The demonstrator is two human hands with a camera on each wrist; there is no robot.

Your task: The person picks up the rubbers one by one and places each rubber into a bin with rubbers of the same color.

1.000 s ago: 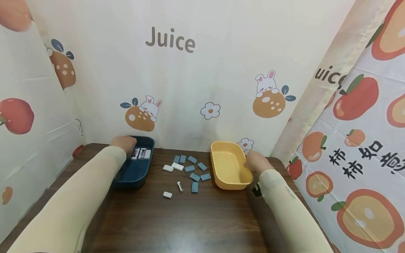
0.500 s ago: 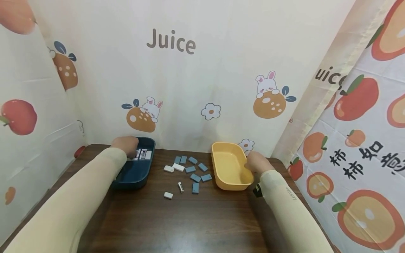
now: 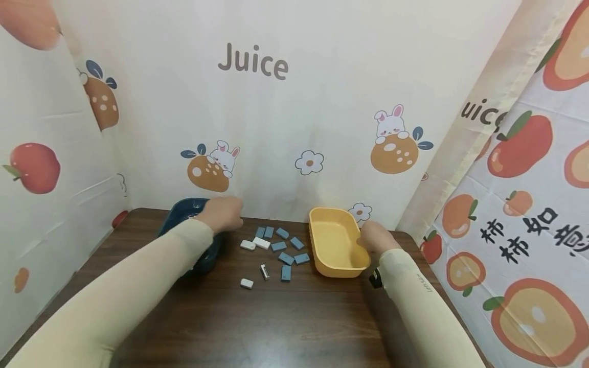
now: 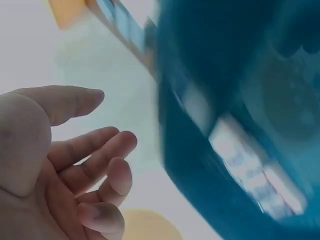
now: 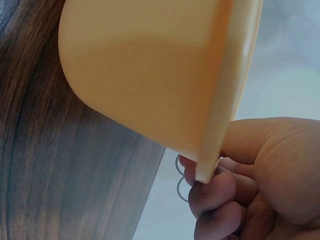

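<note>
The left hand is held up at the far right side of a deep, dark-blue, rounded rectangular tray. Its fingers are loosely bent, with the thumb spread apart from them, and nothing is grasped; in the left wrist view a gap is seen between the fingertips and the tray's wall. Inside that tray, small white rectangular pieces with dark printing are laid side by side, though their details are blurred.

By the right hand, the right rim of a pale-yellow, rounded rectangular tray is gripped, pinched between the thumb and curled fingers. This tray is stood upright on a dark-brown wood-grain table.

Between the two trays, eight small blue-grey rectangular blocks are scattered, mostly nearer the yellow tray. Four small white oblong pieces are set among and beside them — two near the far left blocks, one with a dark marking closer in, and one nearest the wearer.

Both arms are covered by cream sleeves. Behind the table, a cream curtain is hung, printed with rabbits, fruit, flowers and the word "Juice".
</note>
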